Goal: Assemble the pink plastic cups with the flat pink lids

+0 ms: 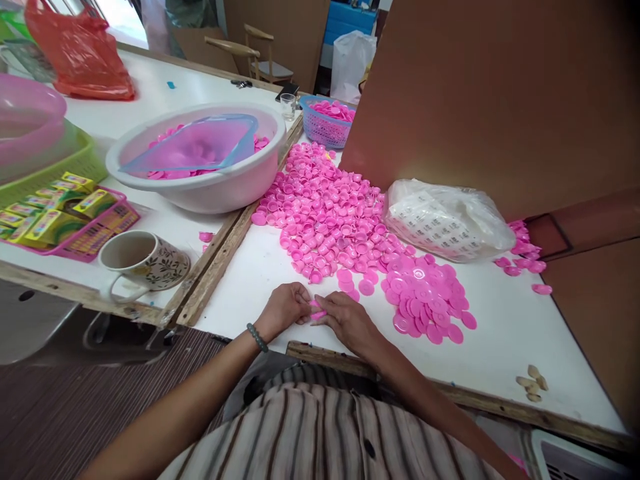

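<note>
Well, pink pieces [181,175] in a white basin [225,194]

Over my remote feed I see a white table [245,283] edged with worn wood [214,273]. Small pink cups [335,213] heap along its left edge, up to a blue basket [325,130] at the far end. Flat pink discs [425,297] lie toward the near edge, a clear plastic bag [445,220] behind them, tan pieces [531,385] by the near right corner. A mug [165,263] and a white basin [220,193] stand on the adjoining table [150,77].
</note>
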A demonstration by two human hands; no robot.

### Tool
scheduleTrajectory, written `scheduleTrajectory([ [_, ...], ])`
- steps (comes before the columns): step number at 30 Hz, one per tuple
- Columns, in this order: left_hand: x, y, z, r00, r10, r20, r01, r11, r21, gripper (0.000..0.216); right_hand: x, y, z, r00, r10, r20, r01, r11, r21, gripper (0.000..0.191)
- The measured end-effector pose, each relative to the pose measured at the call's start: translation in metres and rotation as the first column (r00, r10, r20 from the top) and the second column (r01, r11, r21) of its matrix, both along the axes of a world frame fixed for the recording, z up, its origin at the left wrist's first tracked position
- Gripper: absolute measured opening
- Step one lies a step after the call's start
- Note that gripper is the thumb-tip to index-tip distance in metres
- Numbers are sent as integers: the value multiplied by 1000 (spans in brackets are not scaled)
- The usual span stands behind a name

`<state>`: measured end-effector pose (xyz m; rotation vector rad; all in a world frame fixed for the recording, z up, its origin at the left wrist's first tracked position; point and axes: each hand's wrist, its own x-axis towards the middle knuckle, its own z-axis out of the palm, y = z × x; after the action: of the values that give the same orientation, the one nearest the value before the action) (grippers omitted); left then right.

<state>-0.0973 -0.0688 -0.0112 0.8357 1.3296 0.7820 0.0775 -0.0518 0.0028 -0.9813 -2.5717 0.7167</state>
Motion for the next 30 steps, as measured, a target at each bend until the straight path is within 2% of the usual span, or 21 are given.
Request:
scheduleTrajectory([
  [4, 0, 7, 5, 999, -9, 34, 13, 990, -138, 26, -3, 9, -3, 1000, 21, -15, -22, 997, -78, 16],
  [8, 1, 15, 7, 999, -10, 37, 17, 978, -207, 31, -3, 13, -9, 996, -19, -88, 3, 984, -179, 16],
  [12, 1, 20, 8, 1000, 5, 16, -2, 987, -161, 38, -3, 5, -17, 970, -198, -141, 175, 972, -158, 20],
  [15, -3, 22, 8, 998, -54, 19, 56, 995, -83, 41, 0, 1, -17, 939, -279, -203, 246, 954, -174, 28],
  [17, -6, 21, 9, 992, -119, 44, 121, 992, -48, 42, 2, 2, -13, 947, -239, -212, 197, 959, -202, 29],
  [21, -7, 15, 12, 982, -159, 102, 160, 987, -8, 43, 1, 10, -1, 992, -77, -104, 52, 974, -218, 12],
  [25, -2, 9, 12, 992, -99, 81, 107, 989, -100, 45, -6, 17, 3, 992, -120, -30, 109, 963, -245, 10],
  [30, 4, 8, 8, 997, -48, 55, 56, 986, -155, 45, -11, 14, -3, 982, -184, -39, 169, 955, -246, 13],
])
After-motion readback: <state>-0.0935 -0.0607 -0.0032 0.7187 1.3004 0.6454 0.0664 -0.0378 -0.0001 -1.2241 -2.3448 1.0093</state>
